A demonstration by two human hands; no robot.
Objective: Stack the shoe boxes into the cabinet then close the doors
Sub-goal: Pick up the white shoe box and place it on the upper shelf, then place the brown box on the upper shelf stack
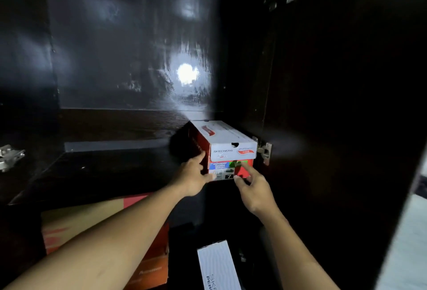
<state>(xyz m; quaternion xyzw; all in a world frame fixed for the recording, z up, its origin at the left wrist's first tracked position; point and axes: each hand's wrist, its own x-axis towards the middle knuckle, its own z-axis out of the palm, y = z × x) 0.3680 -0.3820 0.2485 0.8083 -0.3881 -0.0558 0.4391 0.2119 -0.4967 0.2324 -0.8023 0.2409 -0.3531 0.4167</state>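
A white-lidded red shoe box lies on the dark cabinet shelf, pushed against the right inner wall. My left hand presses its front left corner, thumb on the red side and fingers at the bottom edge. My right hand touches the box's front label face with spread fingertips. Neither hand wraps the box. Below the shelf, an orange shoe box sits at the left and a white shoe box at the lower middle, partly hidden by my forearms.
The right cabinet door stands open, with hinges beside the box. A left hinge shows at the shelf's left edge. A light glare reflects off the glossy back panel. The shelf's left half holds nothing.
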